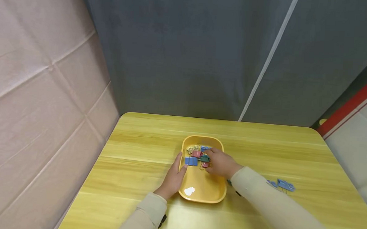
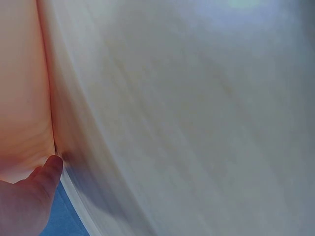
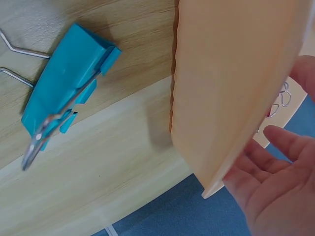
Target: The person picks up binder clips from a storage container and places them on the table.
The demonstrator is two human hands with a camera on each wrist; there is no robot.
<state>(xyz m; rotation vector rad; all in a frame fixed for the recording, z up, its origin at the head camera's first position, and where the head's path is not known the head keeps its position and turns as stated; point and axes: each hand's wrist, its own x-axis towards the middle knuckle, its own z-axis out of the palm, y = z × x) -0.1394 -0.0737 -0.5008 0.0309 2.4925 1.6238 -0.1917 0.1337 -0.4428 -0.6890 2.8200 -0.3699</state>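
A yellow-orange tray [image 1: 203, 190] stands on the table, with several binder clips near its far end. Among them are a blue binder clip [image 1: 191, 161], a dark green binder clip [image 1: 204, 158], a pink binder clip [image 1: 196, 153] and some yellow binder clips [image 1: 190, 150]. My left hand [image 1: 172, 179] grips the tray's left wall, thumb over the rim and fingers outside. My right hand [image 1: 222, 163] reaches over the right rim, fingertips right at the green clip. In the right wrist view, the thumb and a finger of my right hand [image 3: 283, 182] are apart, and the tray wall [image 3: 231, 73] partly hides the clips.
Outside the tray's right wall, a teal binder clip [image 3: 66, 81] lies on the wooden table [image 1: 139, 143]. Farther right are blue binder clips [image 1: 286, 185], partly behind my right sleeve [image 1: 269, 200]. A dark grey curtain-like surface [image 1: 179, 59] rises beyond the table's back edge.
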